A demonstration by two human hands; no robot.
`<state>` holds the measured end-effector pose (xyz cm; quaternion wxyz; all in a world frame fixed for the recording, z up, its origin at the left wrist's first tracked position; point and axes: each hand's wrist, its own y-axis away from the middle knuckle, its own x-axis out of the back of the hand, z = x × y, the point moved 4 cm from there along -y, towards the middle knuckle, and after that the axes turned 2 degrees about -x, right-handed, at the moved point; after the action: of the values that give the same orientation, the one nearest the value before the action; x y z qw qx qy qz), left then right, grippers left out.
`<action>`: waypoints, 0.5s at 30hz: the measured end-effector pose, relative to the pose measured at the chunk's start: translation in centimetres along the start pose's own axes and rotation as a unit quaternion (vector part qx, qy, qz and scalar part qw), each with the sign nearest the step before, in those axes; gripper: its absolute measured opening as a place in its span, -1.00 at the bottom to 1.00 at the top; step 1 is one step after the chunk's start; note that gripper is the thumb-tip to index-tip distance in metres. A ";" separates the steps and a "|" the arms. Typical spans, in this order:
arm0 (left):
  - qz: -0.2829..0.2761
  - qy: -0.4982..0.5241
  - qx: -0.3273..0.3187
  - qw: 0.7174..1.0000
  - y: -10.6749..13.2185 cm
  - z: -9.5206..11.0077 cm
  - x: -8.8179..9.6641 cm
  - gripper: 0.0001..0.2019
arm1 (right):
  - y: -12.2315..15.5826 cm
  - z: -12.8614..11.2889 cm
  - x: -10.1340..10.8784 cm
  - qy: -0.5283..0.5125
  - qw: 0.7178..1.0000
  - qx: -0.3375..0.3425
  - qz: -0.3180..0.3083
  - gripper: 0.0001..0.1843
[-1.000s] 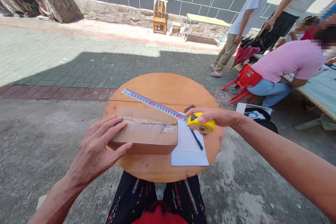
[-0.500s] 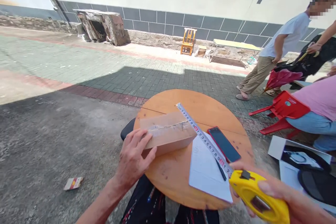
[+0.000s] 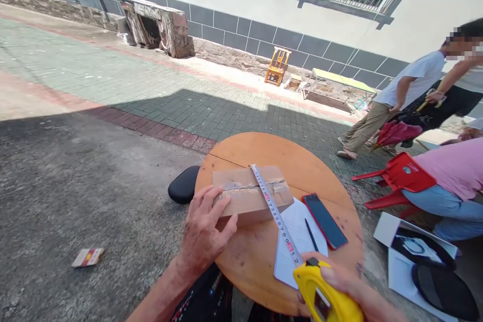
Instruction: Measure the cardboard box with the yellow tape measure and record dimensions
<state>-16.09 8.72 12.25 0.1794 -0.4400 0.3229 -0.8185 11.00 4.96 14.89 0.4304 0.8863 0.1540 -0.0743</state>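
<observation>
A taped cardboard box (image 3: 241, 198) lies on the round wooden table (image 3: 241, 254). My left hand (image 3: 207, 224) holds its near left corner, fingers on top and thumb against the front side. In my right hand (image 3: 350, 282) is a yellow tape measure (image 3: 307, 282). Its steel blade (image 3: 278, 219) is pulled out and runs across the box top, the hooked tip near the far edge; whether it touches the cardboard I cannot tell. White paper (image 3: 289, 256) lies right of the box, partly under the blade, with a black pen (image 3: 311, 235) on it.
A red-edged phone (image 3: 325, 221) lies at the table's right. Beyond stand a seated person in pink (image 3: 453, 171) on a red chair (image 3: 403, 173), an open white box (image 3: 400, 266) on the ground, and people walking with a folded umbrella (image 3: 400, 133). A black seat (image 3: 184, 185) is left.
My right hand has moved left with the tape measure, bringing the blade from the box's right end across its top. My left hand stays on the box. The view has tilted.
</observation>
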 end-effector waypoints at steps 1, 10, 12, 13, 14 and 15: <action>0.000 0.002 0.002 1.000 0.0 -0.1 0.0 -0.73 | -0.7 0.4 0.1 0.009 1.000 0.007 -0.019 -0.31; 0.009 0.012 0.014 1.000 0.0 -0.2 -0.2 -0.73 | -3.5 4.4 2.6 0.056 0.996 0.040 -0.048 -0.18; 0.002 0.009 0.014 1.000 0.0 -0.2 -0.2 -0.72 | -3.3 4.5 2.4 0.050 0.996 0.041 -0.061 -0.18; -0.001 0.007 0.014 1.000 0.0 -0.2 -0.2 -0.72 | -3.3 4.5 2.3 0.048 0.996 0.041 -0.064 -0.18; -0.003 0.005 0.014 1.000 0.1 -0.3 -0.3 -0.72 | -3.2 4.4 2.2 0.047 0.996 0.039 -0.065 -0.18; -0.004 0.003 0.014 1.000 0.1 -0.3 -0.3 -0.71 | -3.2 4.4 2.1 0.046 0.996 0.034 -0.066 -0.18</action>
<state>-16.24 8.96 11.90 0.1818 -0.4365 0.3101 -0.8248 11.87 3.82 9.27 0.3871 0.8906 0.2293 -0.0668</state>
